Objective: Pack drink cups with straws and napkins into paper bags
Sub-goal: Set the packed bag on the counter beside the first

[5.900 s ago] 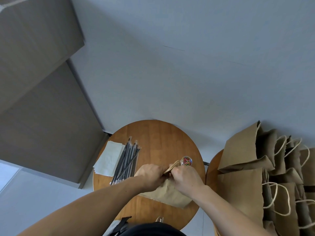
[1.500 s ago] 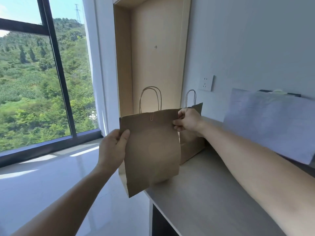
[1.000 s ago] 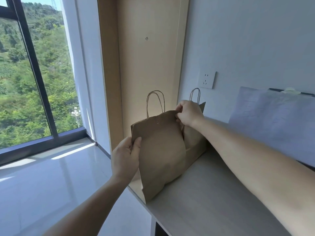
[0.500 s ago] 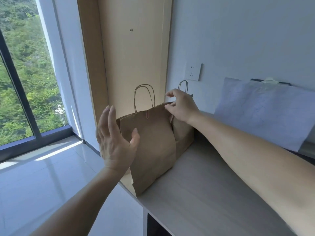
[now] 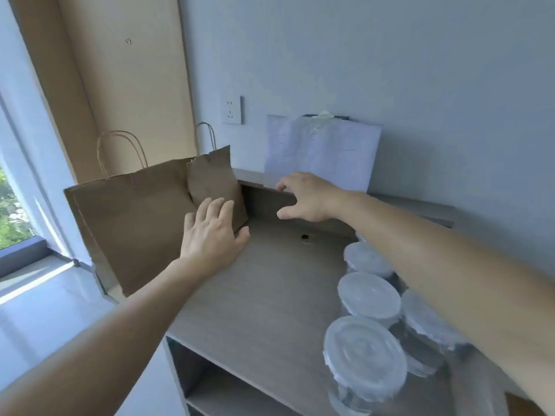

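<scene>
Two brown paper bags with twisted handles stand at the left end of a grey shelf top (image 5: 270, 295). The nearer, larger bag (image 5: 129, 223) leans at the shelf's left edge; the smaller bag (image 5: 214, 181) stands behind it by the wall. My left hand (image 5: 211, 235) hovers with straight fingers in front of the bags, right by the larger bag's lower right side. My right hand (image 5: 306, 196) is spread in the air to the right of the bags, holding nothing. Several lidded clear drink cups (image 5: 369, 298) stand at the lower right, partly under my right arm.
A white paper sheet (image 5: 321, 151) leans against the wall behind the shelf, below a wall socket (image 5: 231, 110). A small round hole (image 5: 305, 237) sits in the shelf top. A wooden panel and window are to the left; an open compartment lies below the shelf top.
The bag was carried from the round table, set on the shelf beside the other bag and released. Both hands have since come off it and the view has swung right, showing the cups.
</scene>
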Demonstrator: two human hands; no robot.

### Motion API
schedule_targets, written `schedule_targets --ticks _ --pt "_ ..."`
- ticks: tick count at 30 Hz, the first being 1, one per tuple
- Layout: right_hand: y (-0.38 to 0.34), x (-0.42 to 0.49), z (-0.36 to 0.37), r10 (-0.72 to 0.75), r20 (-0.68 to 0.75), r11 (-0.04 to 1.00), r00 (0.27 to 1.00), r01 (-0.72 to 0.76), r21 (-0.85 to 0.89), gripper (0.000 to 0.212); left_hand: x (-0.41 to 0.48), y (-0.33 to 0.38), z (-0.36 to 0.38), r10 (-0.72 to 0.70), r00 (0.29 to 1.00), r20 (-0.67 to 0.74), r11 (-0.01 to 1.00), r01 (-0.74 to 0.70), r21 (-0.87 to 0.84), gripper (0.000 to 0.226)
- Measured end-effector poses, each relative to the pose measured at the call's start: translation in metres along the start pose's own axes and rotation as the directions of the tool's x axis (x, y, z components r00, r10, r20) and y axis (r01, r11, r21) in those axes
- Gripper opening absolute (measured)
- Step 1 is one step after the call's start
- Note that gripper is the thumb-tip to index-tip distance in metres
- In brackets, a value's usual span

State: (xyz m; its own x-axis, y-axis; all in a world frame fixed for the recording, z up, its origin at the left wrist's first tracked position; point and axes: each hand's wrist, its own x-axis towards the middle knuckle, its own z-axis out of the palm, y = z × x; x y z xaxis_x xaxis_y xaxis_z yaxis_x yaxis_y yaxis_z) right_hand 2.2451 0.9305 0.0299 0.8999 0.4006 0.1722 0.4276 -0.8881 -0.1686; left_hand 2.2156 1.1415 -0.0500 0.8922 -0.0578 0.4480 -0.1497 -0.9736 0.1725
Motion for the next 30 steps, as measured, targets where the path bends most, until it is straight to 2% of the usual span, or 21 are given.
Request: schedule_targets --ticks 9,17,23,30 --pt "0.146 -0.2 -0.054 0.234 -0.083 0.968 0.969 -0.24 -0.067 0.067 -0.023 0.203 -0.012 0.203 0.975 0.096 0.979 -0.2 -0.04 0.066" --pt "0.242 -0.358 -0.091 0.503 -0.13 0.859 0.854 -0.511 -0.035 0.063 -0.021 0.378 -0.016 0.488 0.864 0.127 0.873 -0.482 -0.076 0.068" --pt "0.294 -0.45 -0.092 0.71 -0.136 0.698 0.691 -0.716 0.001 0.062 -0.038 0.501 0.007 0.695 0.701 0.159 0.719 -0.672 -0.177 0.068" --pt "0.335 -0.579 -0.081 0.909 -0.093 0.411 0.407 -0.911 0.034 0.064 -0.089 0.602 0.066 0.824 0.496 0.273 0.565 -0.752 -0.339 0.066"
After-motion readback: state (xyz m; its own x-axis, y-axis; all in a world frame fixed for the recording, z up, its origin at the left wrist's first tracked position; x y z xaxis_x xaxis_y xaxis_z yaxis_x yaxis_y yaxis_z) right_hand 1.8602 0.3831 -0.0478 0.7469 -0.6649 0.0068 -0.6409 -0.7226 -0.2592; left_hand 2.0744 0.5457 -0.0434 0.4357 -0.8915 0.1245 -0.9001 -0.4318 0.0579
